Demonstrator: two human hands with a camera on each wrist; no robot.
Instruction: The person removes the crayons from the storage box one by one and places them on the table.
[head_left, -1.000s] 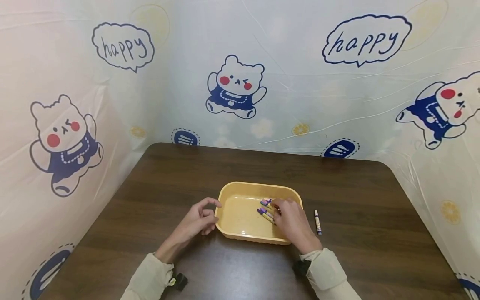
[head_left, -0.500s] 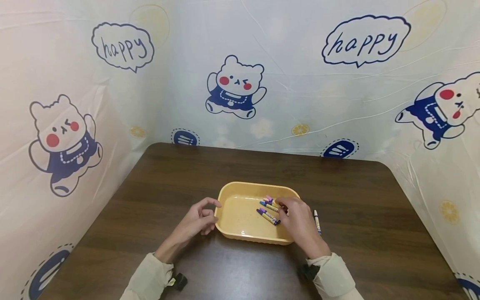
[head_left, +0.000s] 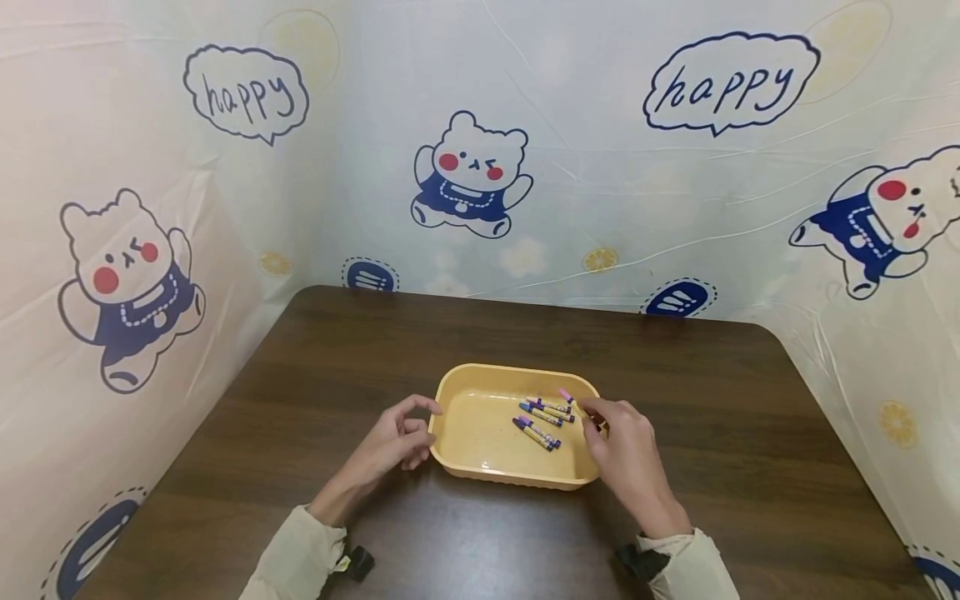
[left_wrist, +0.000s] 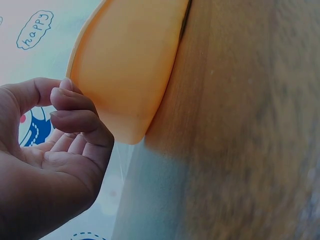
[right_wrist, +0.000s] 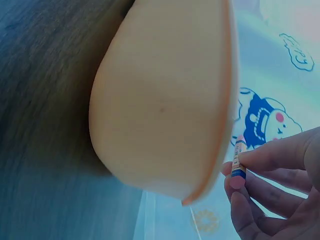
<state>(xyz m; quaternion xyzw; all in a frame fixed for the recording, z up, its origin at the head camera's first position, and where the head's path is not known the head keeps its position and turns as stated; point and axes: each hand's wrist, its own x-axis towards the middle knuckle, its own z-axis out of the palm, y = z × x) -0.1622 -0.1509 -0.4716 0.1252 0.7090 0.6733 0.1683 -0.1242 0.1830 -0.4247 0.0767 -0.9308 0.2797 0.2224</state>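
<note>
Beneath the yellow tray [head_left: 480, 437], dark wood-grain table [head_left: 465, 542] (bear-print sheeting [head_left: 585, 192] behind).

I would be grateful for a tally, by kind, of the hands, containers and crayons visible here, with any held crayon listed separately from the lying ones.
Hands: 2 (left hand, right hand)
Containers: 1 (yellow tray)
Crayons held: 1 (pink crayon)
Crayons lying in the tray: 5, as best the overlap shows (upper three, lower pair)
Total: 9
</note>
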